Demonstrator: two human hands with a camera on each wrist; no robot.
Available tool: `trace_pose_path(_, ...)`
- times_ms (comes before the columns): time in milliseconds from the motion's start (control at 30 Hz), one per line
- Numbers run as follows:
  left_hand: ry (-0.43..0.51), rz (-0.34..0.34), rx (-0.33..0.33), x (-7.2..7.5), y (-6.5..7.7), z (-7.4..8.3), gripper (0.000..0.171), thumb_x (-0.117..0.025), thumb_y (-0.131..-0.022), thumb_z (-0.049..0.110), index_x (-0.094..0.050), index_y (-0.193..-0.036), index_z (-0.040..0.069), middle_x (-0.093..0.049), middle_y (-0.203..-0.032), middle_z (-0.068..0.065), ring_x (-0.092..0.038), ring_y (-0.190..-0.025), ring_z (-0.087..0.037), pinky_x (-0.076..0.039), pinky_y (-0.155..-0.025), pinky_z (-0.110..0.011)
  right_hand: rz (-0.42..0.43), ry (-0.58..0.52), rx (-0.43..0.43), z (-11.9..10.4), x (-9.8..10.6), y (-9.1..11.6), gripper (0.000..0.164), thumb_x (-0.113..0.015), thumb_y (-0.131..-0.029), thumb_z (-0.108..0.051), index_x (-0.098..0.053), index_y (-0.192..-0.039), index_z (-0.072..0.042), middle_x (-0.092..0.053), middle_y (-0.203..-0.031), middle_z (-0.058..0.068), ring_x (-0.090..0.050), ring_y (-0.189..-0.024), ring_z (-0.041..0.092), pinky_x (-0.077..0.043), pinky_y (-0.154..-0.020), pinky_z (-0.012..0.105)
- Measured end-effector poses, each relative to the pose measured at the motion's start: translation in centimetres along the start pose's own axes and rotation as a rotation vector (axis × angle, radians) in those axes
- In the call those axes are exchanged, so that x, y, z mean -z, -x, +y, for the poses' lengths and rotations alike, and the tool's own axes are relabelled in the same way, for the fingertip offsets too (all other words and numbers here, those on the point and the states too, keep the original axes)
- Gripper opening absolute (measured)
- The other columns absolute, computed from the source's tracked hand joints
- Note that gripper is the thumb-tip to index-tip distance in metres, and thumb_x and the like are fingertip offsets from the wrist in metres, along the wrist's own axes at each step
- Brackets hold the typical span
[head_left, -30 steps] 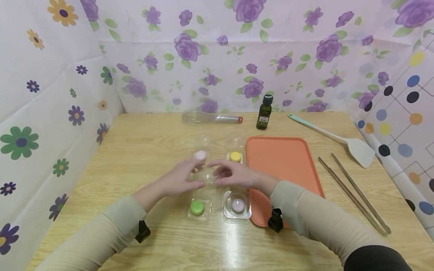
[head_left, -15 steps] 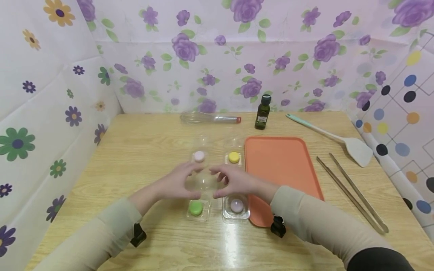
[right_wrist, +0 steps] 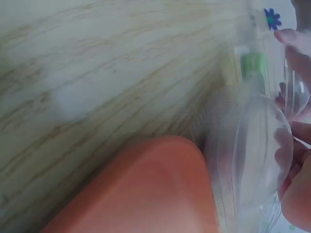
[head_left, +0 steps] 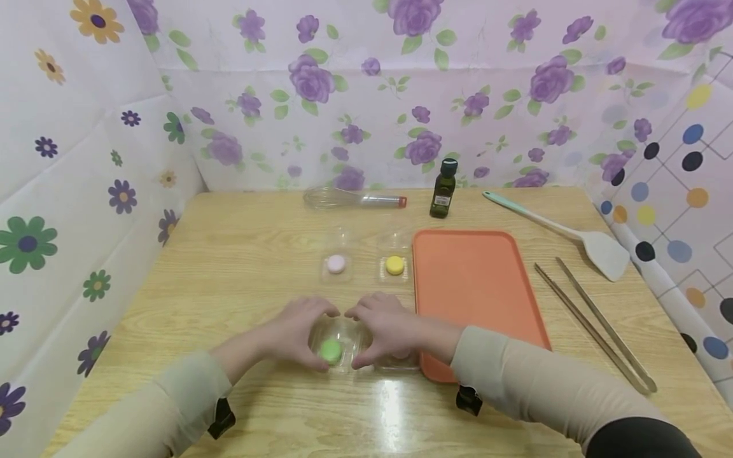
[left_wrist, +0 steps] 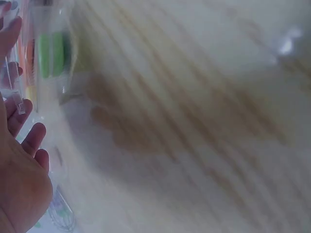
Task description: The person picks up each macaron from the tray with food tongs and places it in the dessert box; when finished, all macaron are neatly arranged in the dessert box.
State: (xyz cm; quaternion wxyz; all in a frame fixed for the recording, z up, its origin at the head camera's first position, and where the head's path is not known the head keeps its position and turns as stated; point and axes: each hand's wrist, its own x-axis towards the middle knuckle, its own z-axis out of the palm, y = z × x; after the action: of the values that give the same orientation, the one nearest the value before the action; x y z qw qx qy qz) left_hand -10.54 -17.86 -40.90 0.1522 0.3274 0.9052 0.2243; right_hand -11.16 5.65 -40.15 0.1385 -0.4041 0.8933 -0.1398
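Note:
My left hand (head_left: 292,332) and right hand (head_left: 389,327) hold a clear domed plastic lid (head_left: 340,328) between them, gripping its opposite sides. A green macaron (head_left: 331,351) lies beneath, in its clear plastic box. In the left wrist view the lid's edge sits among the left fingers (left_wrist: 9,36), above the green macaron (left_wrist: 51,54). My right hand mostly covers a second box, domed in the right wrist view (right_wrist: 265,145); its lavender macaron is nearly hidden. Farther back, a pale pink macaron (head_left: 336,264) and a yellow macaron (head_left: 395,265) lie in boxes with raised lids.
Right of the boxes lies an orange tray (head_left: 472,273). Metal tongs (head_left: 595,324) and a white turner (head_left: 604,254) are beyond it. A whisk (head_left: 355,199) and a dark green bottle (head_left: 443,189) are at the table's back, before a flowered cloth.
Both hands have moved toward the person, bringing the clear lid from behind the green macaron to over it. The right hand now covers most of the lavender macaron's box.

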Motion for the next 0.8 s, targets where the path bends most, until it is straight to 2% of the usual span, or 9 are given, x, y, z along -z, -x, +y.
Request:
trace_pose_path(133,-0.049,-0.003,-0.012,-0.5,0.4,0.0,0.085,-0.084,-0.055,0.048,-0.048,-0.125,0.016,-0.050,-0.121,0.005,-0.042,-0.108,-0.017,-0.033,-0.094,-0.040,-0.008,0.089,0.009,-0.6,-0.4,0.0,0.088,-0.068,-0.067,-0.068,-0.048,-0.133,-0.013,-0.052,-0.120,-0.001,-0.041,-0.109,0.017,-0.034,-0.087,0.034)
trace_pose_path(333,-0.080,0.003,-0.025,-0.9,0.8,-0.2,0.085,-0.083,-0.054,0.049,-0.048,-0.125,0.017,-0.049,-0.121,0.006,-0.041,-0.106,-0.014,-0.034,-0.093,-0.039,0.002,0.165,0.014,-1.1,-1.0,-0.2,0.086,-0.067,-0.066,-0.069,-0.050,-0.131,-0.014,-0.053,-0.117,-0.003,-0.042,-0.107,0.016,-0.033,-0.084,0.033)
trace_pose_path(567,-0.115,0.013,-0.051,-1.0,0.9,-0.4,0.083,-0.082,-0.056,0.049,-0.049,-0.124,0.016,-0.050,-0.120,0.006,-0.042,-0.105,-0.013,-0.034,-0.095,-0.038,0.014,0.182,0.011,-1.3,-1.3,-0.3,0.086,-0.067,-0.066,-0.069,-0.051,-0.130,-0.014,-0.055,-0.115,-0.003,-0.043,-0.104,0.015,-0.034,-0.082,0.032)
trace_pose_path(800,-0.188,0.066,-0.093,-1.3,1.0,-0.8,0.085,-0.081,-0.056,0.054,-0.051,-0.123,0.011,-0.053,-0.117,0.003,-0.046,-0.104,-0.015,-0.038,-0.094,-0.039,0.024,0.175,0.004,-1.5,-1.3,-0.7,0.086,-0.062,-0.069,-0.072,-0.050,-0.131,-0.013,-0.054,-0.116,-0.003,-0.043,-0.103,0.015,-0.034,-0.084,0.033)
